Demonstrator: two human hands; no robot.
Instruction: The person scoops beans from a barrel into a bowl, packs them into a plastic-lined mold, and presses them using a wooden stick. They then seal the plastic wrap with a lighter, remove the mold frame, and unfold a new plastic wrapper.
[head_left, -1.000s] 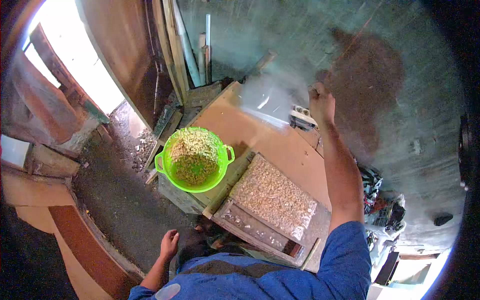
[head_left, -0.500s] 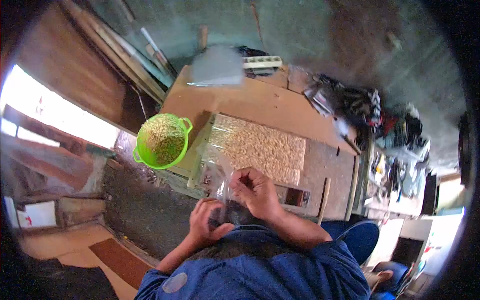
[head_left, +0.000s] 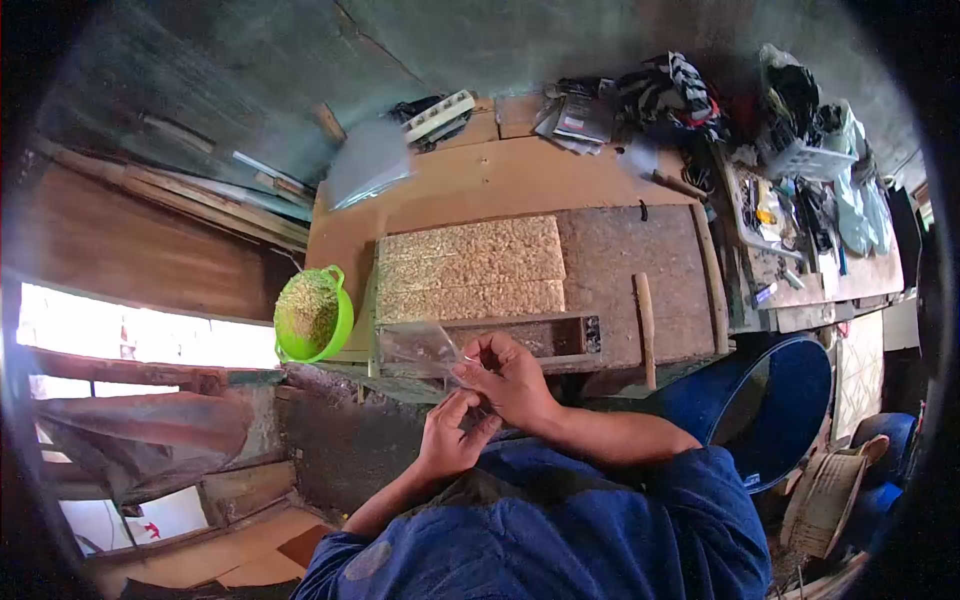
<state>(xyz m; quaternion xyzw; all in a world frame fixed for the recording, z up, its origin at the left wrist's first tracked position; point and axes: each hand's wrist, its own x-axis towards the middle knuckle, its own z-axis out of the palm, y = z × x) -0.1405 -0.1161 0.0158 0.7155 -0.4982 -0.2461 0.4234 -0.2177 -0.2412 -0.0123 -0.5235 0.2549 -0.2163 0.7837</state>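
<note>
A clear plastic bag (head_left: 418, 343) hangs over the front edge of the table, pinched in my right hand (head_left: 512, 385). My left hand (head_left: 456, 432) is closed just below, its fingertips meeting the right hand at the bag's lower end. Right beyond the hands lies a flat slab of pale bean-like pieces (head_left: 470, 265), split by straight lines into long strips. In front of it sits a narrow wooden frame (head_left: 470, 322) with a dark strip at its right end. A bright green colander (head_left: 337, 335) on the left holds loose pale pieces (head_left: 306, 303).
A wooden stick (head_left: 644, 330) lies right of the slab. Plastic sheets (head_left: 370, 165) and a power strip (head_left: 440, 115) are at the back. A blue barrel (head_left: 800, 370) stands to my right, near a cluttered side table (head_left: 810, 285).
My hands have come together around the bag, the left moving up to the right. The view has turned, so the table sits straighter and the blue barrel shows more.
</note>
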